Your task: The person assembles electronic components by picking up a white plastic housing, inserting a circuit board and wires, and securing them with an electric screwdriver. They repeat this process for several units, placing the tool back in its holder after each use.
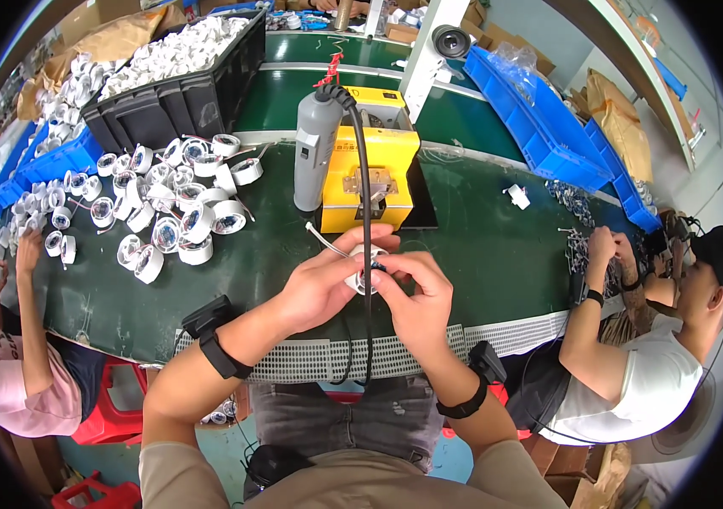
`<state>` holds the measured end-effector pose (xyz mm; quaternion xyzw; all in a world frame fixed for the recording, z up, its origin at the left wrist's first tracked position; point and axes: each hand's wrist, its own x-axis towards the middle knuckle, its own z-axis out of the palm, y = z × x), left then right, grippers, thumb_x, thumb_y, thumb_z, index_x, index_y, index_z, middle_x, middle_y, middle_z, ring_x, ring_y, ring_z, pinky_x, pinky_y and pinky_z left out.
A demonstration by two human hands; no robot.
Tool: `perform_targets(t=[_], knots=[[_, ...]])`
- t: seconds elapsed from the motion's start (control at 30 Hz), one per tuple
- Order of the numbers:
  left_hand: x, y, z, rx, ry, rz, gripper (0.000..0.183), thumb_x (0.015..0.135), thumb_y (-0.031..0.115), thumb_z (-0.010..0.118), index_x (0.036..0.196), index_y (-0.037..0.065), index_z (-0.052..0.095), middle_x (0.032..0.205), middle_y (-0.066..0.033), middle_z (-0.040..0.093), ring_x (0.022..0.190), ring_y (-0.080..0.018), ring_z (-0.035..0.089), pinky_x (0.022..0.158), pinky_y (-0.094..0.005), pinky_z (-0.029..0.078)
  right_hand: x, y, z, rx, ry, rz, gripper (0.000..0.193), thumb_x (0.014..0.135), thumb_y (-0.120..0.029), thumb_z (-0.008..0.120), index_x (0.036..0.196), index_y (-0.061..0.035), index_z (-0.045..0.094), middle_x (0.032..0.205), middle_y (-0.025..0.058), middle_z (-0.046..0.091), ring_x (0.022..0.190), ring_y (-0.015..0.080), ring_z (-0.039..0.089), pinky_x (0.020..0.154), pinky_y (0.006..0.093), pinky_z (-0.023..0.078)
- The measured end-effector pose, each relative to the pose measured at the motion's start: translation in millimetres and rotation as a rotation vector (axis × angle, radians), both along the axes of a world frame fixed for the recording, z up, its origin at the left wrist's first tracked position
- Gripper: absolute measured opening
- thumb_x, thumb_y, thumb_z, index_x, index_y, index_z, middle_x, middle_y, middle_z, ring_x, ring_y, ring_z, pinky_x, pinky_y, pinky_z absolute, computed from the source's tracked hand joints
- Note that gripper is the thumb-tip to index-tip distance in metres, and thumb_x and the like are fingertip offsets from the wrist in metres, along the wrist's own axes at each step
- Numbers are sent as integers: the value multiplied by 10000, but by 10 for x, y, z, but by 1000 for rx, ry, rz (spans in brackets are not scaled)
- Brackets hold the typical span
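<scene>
A round white housing (356,280) is held just in front of the yellow machine (390,144). It is gripped on its left side by the curled fingers and thumb of the left hand (317,287). A small dark blue part (377,265) in it is pinched by the right hand (419,293). A black cable (366,191) is hung before the machine, and a grey tool (317,127) is placed against its left side. More white housings (196,222) are heaped left of the machine. A small white piece (517,197) is seen to its right.
</scene>
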<state>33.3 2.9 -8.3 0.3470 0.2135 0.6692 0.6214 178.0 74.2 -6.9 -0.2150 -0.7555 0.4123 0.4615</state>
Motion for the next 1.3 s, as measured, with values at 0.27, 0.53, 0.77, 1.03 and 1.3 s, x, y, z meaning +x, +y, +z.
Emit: perform_targets(t=[0.27, 0.53, 0.77, 1.03, 1.3], knots=[[50, 3, -29, -3, 294, 101, 563, 991, 212, 480, 1480, 77, 237, 1278, -91, 506, 1134, -189, 519, 970, -337, 414, -40, 104, -23, -381, 189, 183, 316, 767, 47, 721, 1052, 19, 589, 1058, 89, 574, 915, 171, 615, 741, 261, 550], [-95, 36, -96, -403, 375, 96, 344, 979, 114, 473, 1304, 5, 470, 1197, -113, 565, 1041, -206, 608, 813, -346, 579, -618, 153, 324, 107, -23, -59, 545, 761, -136, 771, 1228, 0, 525, 1107, 138, 622, 962, 254, 639, 864, 352, 513], [-86, 47, -161, -447, 179, 115, 343, 984, 85, 461, 1317, 11, 426, 1219, -109, 560, 1091, -235, 595, 916, -398, 536, -1311, 210, 245, -48, 277, 135, 526, 881, -104, 637, 1316, 19, 368, 858, 66, 598, 715, 121, 593, 665, 289, 519], [-50, 111, -111, -606, 173, 186, 332, 983, 96, 430, 1288, -33, 437, 1056, -131, 582, 875, -270, 667, 807, -374, 593, -999, 637, 730, -54, 569, -21, 310, 931, -120, 479, 1199, 10, 398, 588, 61, 476, 440, 149, 470, 426, 288, 400], [-50, 125, -124, -619, 198, 200, 329, 984, 92, 423, 1286, -38, 441, 1069, -138, 580, 875, -274, 667, 803, -375, 594, -1064, 654, 649, -28, 502, -29, 280, 928, -110, 484, 1168, 12, 408, 553, 67, 477, 437, 148, 464, 447, 285, 400]])
